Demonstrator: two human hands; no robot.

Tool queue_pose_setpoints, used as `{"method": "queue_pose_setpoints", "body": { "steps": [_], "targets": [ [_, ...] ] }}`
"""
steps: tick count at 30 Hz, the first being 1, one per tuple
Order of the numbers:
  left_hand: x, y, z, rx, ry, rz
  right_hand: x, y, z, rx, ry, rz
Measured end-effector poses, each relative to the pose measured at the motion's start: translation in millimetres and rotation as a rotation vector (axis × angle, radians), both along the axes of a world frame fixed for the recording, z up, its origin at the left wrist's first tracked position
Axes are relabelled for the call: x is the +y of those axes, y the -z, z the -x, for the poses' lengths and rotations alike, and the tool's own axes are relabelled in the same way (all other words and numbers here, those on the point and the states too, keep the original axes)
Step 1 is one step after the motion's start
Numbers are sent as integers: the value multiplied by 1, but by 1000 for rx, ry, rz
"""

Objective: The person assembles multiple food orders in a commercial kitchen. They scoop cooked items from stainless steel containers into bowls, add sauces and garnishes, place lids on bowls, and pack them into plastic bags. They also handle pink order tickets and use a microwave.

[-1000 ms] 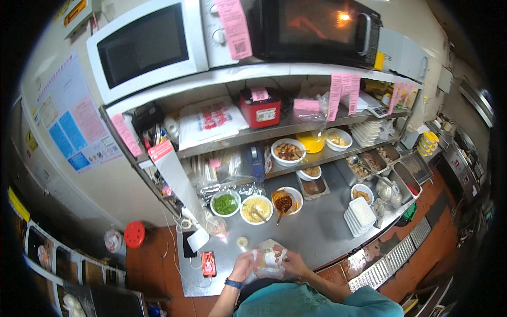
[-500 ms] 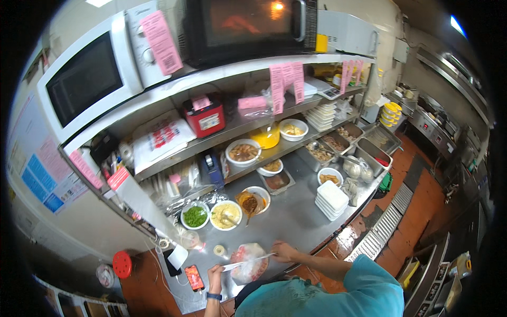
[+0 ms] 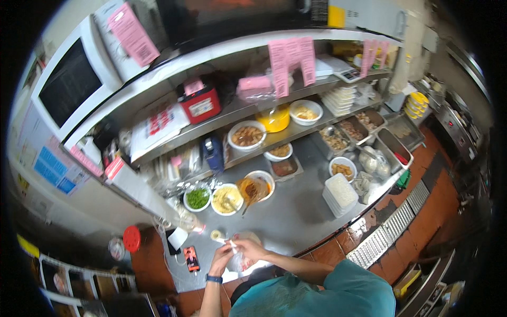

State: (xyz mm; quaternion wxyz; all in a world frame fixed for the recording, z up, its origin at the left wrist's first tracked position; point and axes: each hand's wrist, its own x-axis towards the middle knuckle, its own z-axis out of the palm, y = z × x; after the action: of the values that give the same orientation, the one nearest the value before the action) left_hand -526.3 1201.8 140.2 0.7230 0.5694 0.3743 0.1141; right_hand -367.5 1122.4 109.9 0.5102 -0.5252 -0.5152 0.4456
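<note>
My left hand (image 3: pixel 222 258) and my right hand (image 3: pixel 250 248) are close together at the near edge of the steel table. Both are closed, fingers pinched on the white twisted handles of a thin plastic bag (image 3: pixel 244 262) with red print. The bag sits below and between my hands, partly hidden by them; its contents are blurred. A roll of tape (image 3: pixel 216 235) lies just beyond my left hand. To the left is a phone (image 3: pixel 191 259) with a lit red screen, a cable plugged into it.
Beyond my hands stand bowls of chopped greens (image 3: pixel 197 199), a pale yellow mash (image 3: pixel 227 199) and brown sauce (image 3: pixel 254 191). Stacked white containers (image 3: pixel 340 194) are on the right, near steel trays of food (image 3: pixel 334 140). A shelf overhead holds a red device (image 3: pixel 200 104).
My hands were apart, stretching the bag's handles into a taut white strip; now they have come together above the bag. The view has shifted.
</note>
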Motion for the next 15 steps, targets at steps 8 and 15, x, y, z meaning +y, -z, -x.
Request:
{"method": "queue_pose_setpoints", "body": {
  "steps": [8,15],
  "targets": [
    [46,30,22,-2,-187,340,-59,-23,-35,-522,1,-161],
    [46,41,7,-163,74,-177,-1,-57,-47,-143,-73,126]
  ]
}}
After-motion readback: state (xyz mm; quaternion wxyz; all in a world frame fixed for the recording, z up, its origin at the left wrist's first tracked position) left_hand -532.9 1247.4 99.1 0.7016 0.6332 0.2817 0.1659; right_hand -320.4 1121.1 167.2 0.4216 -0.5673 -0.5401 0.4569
